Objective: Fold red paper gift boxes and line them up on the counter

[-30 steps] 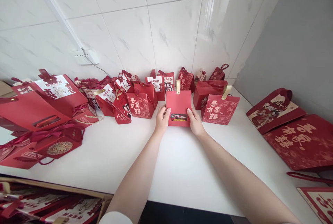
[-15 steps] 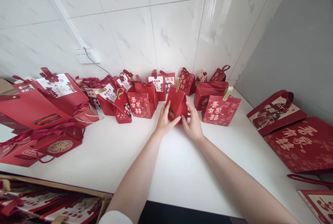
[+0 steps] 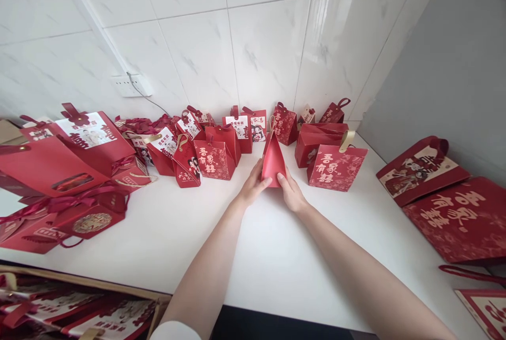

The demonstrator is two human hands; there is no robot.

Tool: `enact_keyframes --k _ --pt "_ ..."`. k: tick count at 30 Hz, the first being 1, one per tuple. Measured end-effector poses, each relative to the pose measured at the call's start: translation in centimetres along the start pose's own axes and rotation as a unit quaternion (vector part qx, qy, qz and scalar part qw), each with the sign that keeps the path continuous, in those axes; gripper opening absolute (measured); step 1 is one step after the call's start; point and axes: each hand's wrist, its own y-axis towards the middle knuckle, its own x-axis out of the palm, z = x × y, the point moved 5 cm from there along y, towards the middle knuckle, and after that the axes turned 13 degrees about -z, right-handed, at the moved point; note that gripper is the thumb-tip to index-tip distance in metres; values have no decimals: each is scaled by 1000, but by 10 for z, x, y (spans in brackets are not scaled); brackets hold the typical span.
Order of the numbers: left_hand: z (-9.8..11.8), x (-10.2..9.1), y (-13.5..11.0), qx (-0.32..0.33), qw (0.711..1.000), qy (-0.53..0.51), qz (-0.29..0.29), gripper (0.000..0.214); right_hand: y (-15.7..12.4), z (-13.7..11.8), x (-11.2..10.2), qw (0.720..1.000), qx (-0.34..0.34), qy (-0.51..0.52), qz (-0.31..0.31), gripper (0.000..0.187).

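Observation:
Between my two hands stands a small red paper gift box [image 3: 273, 163], its triangular side facing me and a light loop handle at its peak. My left hand [image 3: 254, 184] is closed on the box's left side, thumb near the lower front edge. On the opposite side my right hand [image 3: 291, 187] grips it, thumb against the front. The fingers behind the box are partly hidden. To the right sits a patterned red gift box [image 3: 336, 168] with gold lettering and a gold strap. A similar lettered gift box [image 3: 215, 159] stands to the left.
Several red boxes line the back of the white table [image 3: 169, 229] by the tiled wall. Larger gift boxes [image 3: 85, 166] crowd the left, and a big lettered box [image 3: 460, 219] lies at the right. A cardboard carton [image 3: 158, 306] of flat packs is at lower left.
The small box has turned in my hands, so a plain red side now faces me instead of the darker side with a gold patch. My hands stay about where they were.

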Motion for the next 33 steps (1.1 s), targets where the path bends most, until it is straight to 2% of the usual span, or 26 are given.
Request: enact_keyframes --k 3,7,11,22,26,28,30,33 --pt "-5 0 1 -5 999 44 18 72 -2 -5 -2 998 -11 -32 47 50" --pt "-5 -7 -2 11 989 118 89 66 -5 -4 -10 985 10 -106 136 35" --pt "0 -11 -6 21 974 191 120 62 -3 -3 -9 977 25 -177 116 36" --pt "16 -6 -10 26 961 256 103 62 -2 -8 -11 980 1 -166 105 41" --pt "10 -4 -6 45 982 148 112 55 -3 -10 -10 980 -16 -161 117 41" --pt "3 -4 -4 38 991 39 125 52 -3 -10 -9 982 -42 -138 120 35" --pt "-7 -3 -2 3 989 -84 124 56 -3 -5 -10 984 -53 -93 143 31" --pt "-21 0 0 -51 972 -204 101 62 0 13 -16 986 2 -4 169 57"
